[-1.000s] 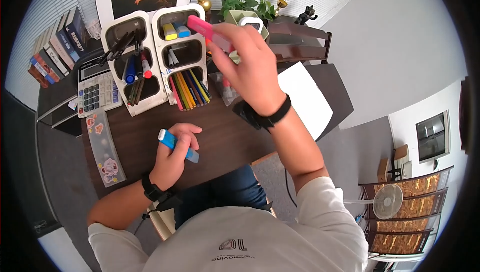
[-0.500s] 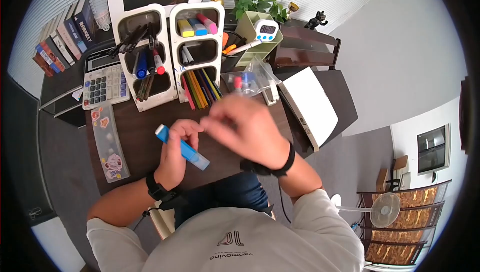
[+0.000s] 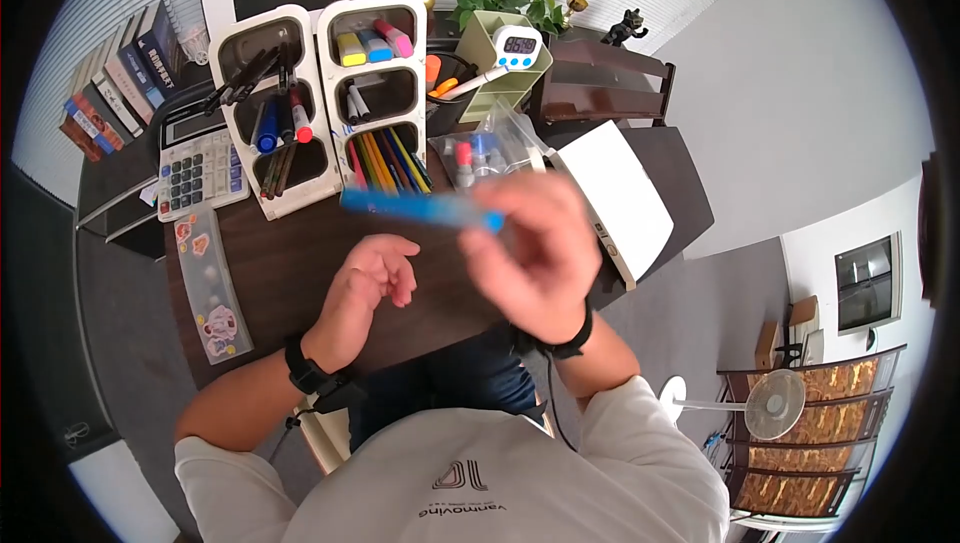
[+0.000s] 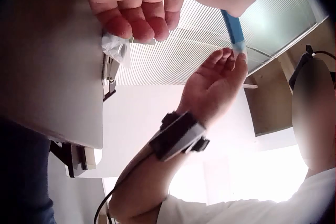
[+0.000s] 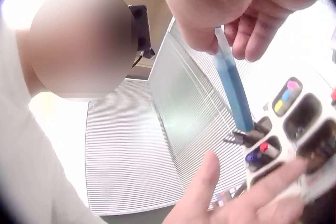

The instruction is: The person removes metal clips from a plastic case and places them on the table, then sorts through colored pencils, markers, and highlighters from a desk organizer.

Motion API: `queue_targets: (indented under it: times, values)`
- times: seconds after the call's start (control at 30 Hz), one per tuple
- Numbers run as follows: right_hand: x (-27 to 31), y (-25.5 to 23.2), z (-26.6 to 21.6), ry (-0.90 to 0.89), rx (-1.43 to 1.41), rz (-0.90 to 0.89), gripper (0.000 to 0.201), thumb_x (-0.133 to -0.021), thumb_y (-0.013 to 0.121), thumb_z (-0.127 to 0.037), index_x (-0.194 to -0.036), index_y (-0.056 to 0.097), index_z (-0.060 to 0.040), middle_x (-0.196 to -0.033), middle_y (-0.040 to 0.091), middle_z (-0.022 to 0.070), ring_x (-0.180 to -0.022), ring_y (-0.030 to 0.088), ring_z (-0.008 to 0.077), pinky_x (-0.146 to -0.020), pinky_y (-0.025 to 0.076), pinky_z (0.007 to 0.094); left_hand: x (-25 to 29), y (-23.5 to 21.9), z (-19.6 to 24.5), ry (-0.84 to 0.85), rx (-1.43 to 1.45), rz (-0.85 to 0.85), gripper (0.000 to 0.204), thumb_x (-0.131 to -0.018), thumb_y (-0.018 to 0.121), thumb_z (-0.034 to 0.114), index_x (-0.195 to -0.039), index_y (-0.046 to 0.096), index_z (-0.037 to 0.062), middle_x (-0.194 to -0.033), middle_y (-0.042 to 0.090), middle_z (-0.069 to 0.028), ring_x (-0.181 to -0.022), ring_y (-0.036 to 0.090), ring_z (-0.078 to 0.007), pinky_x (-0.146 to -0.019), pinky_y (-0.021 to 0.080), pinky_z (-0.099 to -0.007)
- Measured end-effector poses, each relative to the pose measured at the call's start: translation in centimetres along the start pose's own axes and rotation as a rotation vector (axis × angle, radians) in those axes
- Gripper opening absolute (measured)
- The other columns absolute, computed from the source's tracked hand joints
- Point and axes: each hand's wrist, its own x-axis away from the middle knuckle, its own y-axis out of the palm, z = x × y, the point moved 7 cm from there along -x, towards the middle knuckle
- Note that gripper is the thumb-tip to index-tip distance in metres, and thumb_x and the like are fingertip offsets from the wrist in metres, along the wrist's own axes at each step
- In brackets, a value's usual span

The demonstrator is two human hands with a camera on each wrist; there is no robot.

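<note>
One blue highlighter (image 3: 410, 206) hovers before the organizer (image 3: 330, 93), right hand (image 3: 542, 255) fingers clamping its end, likely leaving its length free; left hand (image 3: 360, 291) fingers apart.

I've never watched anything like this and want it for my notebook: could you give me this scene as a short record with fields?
Place: a brown desk
Right hand: the right hand holds a blue marker above the desk
Left hand: the left hand holds nothing, its fingers loosely bent
White pen holder, top right slot: a yellow marker, a second blue marker, a pink marker
Bottom right slot: colored pencils
Beside the holder, left: calculator
</note>
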Motion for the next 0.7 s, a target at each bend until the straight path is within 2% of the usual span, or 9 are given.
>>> queue_targets:
  times: [0.03,0.07,0.23,0.33,0.37,0.47,0.6,0.63,0.7]
  values:
    - [-1.2,-0.6,0.0,-0.037,0.058,0.062,0.037,-0.081,0.083,0.0,-0.117,0.074,-0.001,-0.105,0.074,0.0119,-0.093,0.07,0.0274,-0.083,0.057,0.0386,0.0,0.2,-0.1,-0.003,-0.086,0.018,0.084,-0.106,0.029,0.076,-0.137,0.053,0.0027,-0.093,0.06,-0.0066,-0.084,0.055,-0.0139,-0.082,0.045,-0.0299]
    - [-2.6,-0.9,0.1,-0.105,0.091,0.114,0.037,-0.08,0.083,0.001,-0.116,0.075,-0.0014,-0.107,0.073,0.0118,-0.094,0.069,0.0271,-0.082,0.056,0.0389,0.0,0.2,0.0,0.002,-0.087,0.02,0.084,-0.106,0.029,0.076,-0.137,0.053,0.0027,-0.093,0.06,-0.0066,-0.084,0.055,-0.0139,-0.082,0.045,-0.0299]
    - [-8.6,3.7,1.8,-0.38,0.28,-0.008,0.038,-0.087,0.075,0.003,-0.124,0.073,-0.0081,-0.107,0.065,0.0106,-0.093,0.067,0.0303,-0.081,0.057,0.0377,0.0,-0.1,-0.6,-0.091,-0.059,0.034,0.074,-0.111,0.028,0.066,-0.136,0.054,0.0016,-0.09,0.06,-0.007,-0.082,0.055,-0.0137,-0.081,0.045,-0.0284]
    - [-9.5,7.1,4.5,-0.332,0.329,-0.156,0.035,-0.086,0.075,0.0,-0.12,0.073,-0.0073,-0.109,0.066,0.0103,-0.094,0.067,0.0298,-0.085,0.056,0.0402,0.0,-0.1,-0.7,-0.096,-0.059,0.026,0.069,-0.114,0.027,0.06,-0.135,0.054,0.0013,-0.09,0.061,-0.0076,-0.083,0.056,-0.0138,-0.081,0.047,-0.0287]
    - [-9.4,8.0,5.5,-0.355,0.416,-0.184,0.039,-0.083,0.076,-0.002,-0.121,0.072,-0.0082,-0.11,0.067,0.008,-0.1,0.065,0.0292,-0.092,0.053,0.0437,0.0,-0.2,-0.7,-0.089,-0.06,0.035,0.069,-0.114,0.027,0.06,-0.135,0.054,0.0013,-0.09,0.061,-0.0076,-0.083,0.056,-0.0138,-0.081,0.047,-0.0287]
    - [-9.8,9.2,4.1,-0.364,0.46,-0.193,0.043,-0.081,0.077,-0.003,-0.123,0.071,-0.0089,-0.11,0.067,0.0048,-0.107,0.063,0.0286,-0.097,0.049,0.0483,0.1,-0.3,-0.5,-0.073,-0.09,0.027,0.065,-0.115,0.026,0.056,-0.135,0.055,0.0011,-0.091,0.061,-0.008,-0.083,0.056,-0.0139,-0.082,0.048,-0.0293]
    - [-10.6,11.4,2.6,-0.529,0.549,-0.243,0.039,-0.085,0.07,-0.008,-0.124,0.07,-0.0104,-0.106,0.066,0.0018,-0.106,0.061,0.025,-0.093,0.049,0.0432,0.3,-0.1,-0.7,-0.096,-0.094,0.016,0.064,-0.116,0.027,0.054,-0.135,0.055,0.0007,-0.092,0.061,-0.008,-0.084,0.056,-0.0138,-0.082,0.049,-0.0301]
    - [-11.0,12.2,3.0,-0.509,0.613,-0.333,0.053,-0.079,0.081,-0.009,-0.13,0.069,-0.0122,-0.111,0.069,0.0024,-0.106,0.064,0.0257,-0.094,0.047,0.0412,0.2,0.0,-0.6,-0.1,-0.095,0.02,0.064,-0.116,0.027,0.055,-0.135,0.055,0.0006,-0.092,0.061,-0.0079,-0.084,0.056,-0.0138,-0.082,0.05,-0.0301]
    - [-12.0,13.8,2.9,-0.502,0.597,-0.443,0.053,-0.079,0.081,-0.01,-0.131,0.068,-0.0117,-0.111,0.069,0.0028,-0.104,0.065,0.0255,-0.093,0.048,0.0407,0.2,0.0,-0.4,-0.102,-0.099,0.022,0.064,-0.115,0.028,0.055,-0.135,0.055,0.0006,-0.092,0.061,-0.0077,-0.084,0.057,-0.0138,-0.082,0.05,-0.03]
